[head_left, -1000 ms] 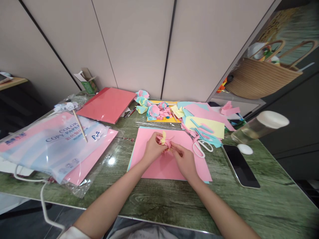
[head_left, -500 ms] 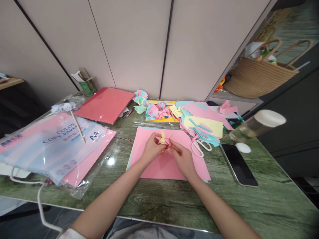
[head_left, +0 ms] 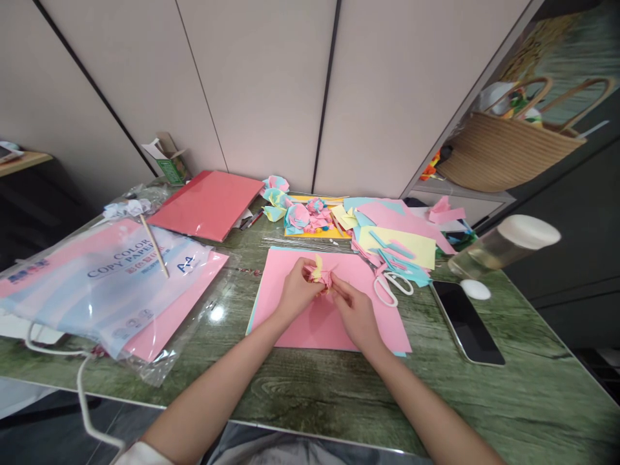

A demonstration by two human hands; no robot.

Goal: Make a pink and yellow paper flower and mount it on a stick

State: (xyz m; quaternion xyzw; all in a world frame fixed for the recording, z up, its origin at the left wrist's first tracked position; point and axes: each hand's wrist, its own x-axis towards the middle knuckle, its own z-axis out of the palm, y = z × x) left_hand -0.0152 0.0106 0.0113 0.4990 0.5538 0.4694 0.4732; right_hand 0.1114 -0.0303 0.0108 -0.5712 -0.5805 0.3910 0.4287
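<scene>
While the grip looks little changed from a second ago, the green wood-grain table (head_left: 300,394) bears a copy-paper pack (head_left: 121,271) to its left; left hand (head_left: 298,287) and right hand (head_left: 356,310) pinch a pink-and-yellow paper flower (head_left: 323,276) over pink paper (head_left: 310,332); white-handled scissors (head_left: 384,277) lie just right, a woven bag (head_left: 513,152) beyond.

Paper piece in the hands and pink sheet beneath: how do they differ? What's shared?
The paper piece shows pink and yellow; the pink sheet, only pink. The paper piece is small and crinkled; the pink sheet, larger and flat. The left hand and right hand hold the paper piece; the pink sheet lies below. Both show pink.
</scene>
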